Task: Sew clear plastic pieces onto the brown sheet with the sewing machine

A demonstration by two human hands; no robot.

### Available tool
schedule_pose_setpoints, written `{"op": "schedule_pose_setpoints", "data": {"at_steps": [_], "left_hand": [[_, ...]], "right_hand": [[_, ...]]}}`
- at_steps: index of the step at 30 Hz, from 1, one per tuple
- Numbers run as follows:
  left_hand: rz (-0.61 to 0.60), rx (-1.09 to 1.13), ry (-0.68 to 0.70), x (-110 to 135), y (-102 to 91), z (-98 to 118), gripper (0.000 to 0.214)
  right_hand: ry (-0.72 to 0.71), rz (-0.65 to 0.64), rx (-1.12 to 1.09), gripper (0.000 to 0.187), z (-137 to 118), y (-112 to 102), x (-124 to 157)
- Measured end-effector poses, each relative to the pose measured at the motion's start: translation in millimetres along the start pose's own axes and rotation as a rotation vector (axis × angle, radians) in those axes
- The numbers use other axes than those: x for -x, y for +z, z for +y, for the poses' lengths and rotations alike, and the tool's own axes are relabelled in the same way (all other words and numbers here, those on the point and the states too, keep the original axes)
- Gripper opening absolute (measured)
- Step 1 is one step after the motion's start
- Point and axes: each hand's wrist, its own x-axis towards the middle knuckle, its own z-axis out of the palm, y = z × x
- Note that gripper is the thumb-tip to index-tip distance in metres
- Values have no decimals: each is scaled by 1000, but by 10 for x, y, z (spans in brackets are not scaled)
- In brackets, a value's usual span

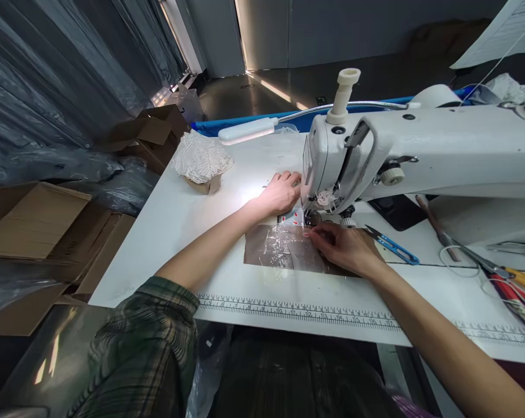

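Note:
My left hand (283, 193) lies palm down on the white table, left of the sewing machine's head (325, 168). Its fingers are slightly apart, and some fingertips disappear behind the machine. Below the needle area, my right hand (343, 247) has thumb and forefinger pinched together. A small pale bit shows at those fingertips, too small to name. Under this hand lies a shiny, see-through brownish sheet (268, 247). Just above the sheet, at the presser foot (310, 217), is a small white piece with red marks (290, 218).
Blue thread snips (395, 247) lie to the right, with orange-handled scissors (521, 278) farther over. A printed ruler (308, 313) runs along the table's front edge. White lace (201, 157) sits at the back left. A lamp (249, 130) reaches over the table; cardboard boxes (36, 220) stand left.

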Motion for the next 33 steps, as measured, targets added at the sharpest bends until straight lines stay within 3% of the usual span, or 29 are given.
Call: {"op": "schedule_pose_setpoints", "data": {"at_steps": [3,6,8,10,13,15,17,21,25,29,33], "left_hand": [[62,-86,44,11,-50,-39,22],[122,-112,10,249,-188,27,25],[252,-136,-46,499,-277,193,26],[303,-90,-34,768,-331,446,27],[179,94,-28,1065,-339,816,28],[86,172,-76,1128,-314,920,47],[1,201,-59,1093,-283,873,59],[-71,220,83,958,-247,583,57],[115,244,115,956,-225,430,50],[336,226,104,1010,-219,393,24],[302,319,278,1012,-190,443,25]], "right_hand": [[1,-30,-21,26,1,-43,13],[9,-43,-45,28,-2,-61,24],[-9,-30,-42,28,0,-59,27],[-43,-9,-32,28,6,-49,29],[-93,25,-3,28,6,-24,35],[-106,76,51,28,-7,-2,43],[-106,137,120,28,-25,20,55],[-114,171,158,27,-38,44,104],[-117,184,72,26,-29,73,175],[-148,207,42,22,-63,188,216],[-238,160,149,23,-117,253,204]]}}
